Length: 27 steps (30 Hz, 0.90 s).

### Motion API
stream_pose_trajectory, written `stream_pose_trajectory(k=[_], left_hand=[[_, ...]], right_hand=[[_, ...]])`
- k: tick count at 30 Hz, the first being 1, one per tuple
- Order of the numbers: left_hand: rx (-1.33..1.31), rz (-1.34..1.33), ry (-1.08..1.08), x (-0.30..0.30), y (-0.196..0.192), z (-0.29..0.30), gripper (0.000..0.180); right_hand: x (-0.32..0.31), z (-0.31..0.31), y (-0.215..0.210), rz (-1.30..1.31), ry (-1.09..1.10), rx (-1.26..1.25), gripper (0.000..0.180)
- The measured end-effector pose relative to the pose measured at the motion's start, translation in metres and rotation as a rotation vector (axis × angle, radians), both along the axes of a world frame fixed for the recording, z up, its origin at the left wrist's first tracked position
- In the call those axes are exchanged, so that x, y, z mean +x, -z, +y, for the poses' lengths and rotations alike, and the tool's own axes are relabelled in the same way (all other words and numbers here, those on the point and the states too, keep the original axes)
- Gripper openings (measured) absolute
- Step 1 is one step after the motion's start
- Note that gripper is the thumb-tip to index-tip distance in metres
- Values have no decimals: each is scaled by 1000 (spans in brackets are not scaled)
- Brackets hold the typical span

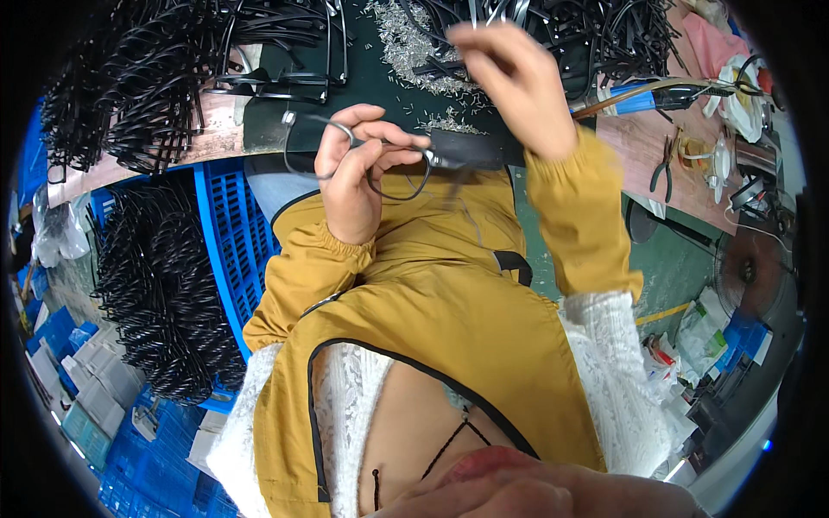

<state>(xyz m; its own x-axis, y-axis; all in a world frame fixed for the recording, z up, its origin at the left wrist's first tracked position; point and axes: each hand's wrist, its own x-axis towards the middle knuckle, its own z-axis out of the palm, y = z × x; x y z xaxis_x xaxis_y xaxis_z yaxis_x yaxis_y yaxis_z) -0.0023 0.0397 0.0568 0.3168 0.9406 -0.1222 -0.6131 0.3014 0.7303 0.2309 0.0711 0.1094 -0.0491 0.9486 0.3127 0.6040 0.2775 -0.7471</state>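
My left hand [352, 168] is closed around a black eyeglass frame [399, 197], pinching it near the middle so its rims stick out on both sides. A small dark block [466, 150] at the table edge lies just right of the frame. My right hand [522, 91] is raised over the table, slightly blurred. Its fingers stretch toward the far left, the thumb apart from them, and nothing shows between them. Beneath and beside its fingertips lies a heap of tiny silvery metal pieces [402, 52], with a smaller scatter [453, 123] nearer the edge.
Black frame parts [164, 78] pile at the far left, with more black parts [617, 39] at the far right. A blue crate [231, 233] beside my left arm stands by stacked black parts [160, 285]. Pliers [663, 167] lie on the right; a fan [748, 269] stands beyond.
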Motion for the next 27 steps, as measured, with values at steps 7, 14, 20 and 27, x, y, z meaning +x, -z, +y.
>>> stream_pose_trajectory(k=[7, 14, 20, 27], left_hand=[[-19, 183, 123, 2, 10, 9, 31], [-4, 176, 136, 2, 11, 9, 28], [-84, 136, 141, -3, 2, 13, 43], [-361, 123, 626, 7, -16, 8, 64]], right_hand=[[-15, 115, -7, -712, 284, 94, 22], [-28, 100, -29, 126, 226, 123, 11], [-13, -14, -60, 597, 151, 38, 16], [14, -93, -1, -33, 176, -47, 11]])
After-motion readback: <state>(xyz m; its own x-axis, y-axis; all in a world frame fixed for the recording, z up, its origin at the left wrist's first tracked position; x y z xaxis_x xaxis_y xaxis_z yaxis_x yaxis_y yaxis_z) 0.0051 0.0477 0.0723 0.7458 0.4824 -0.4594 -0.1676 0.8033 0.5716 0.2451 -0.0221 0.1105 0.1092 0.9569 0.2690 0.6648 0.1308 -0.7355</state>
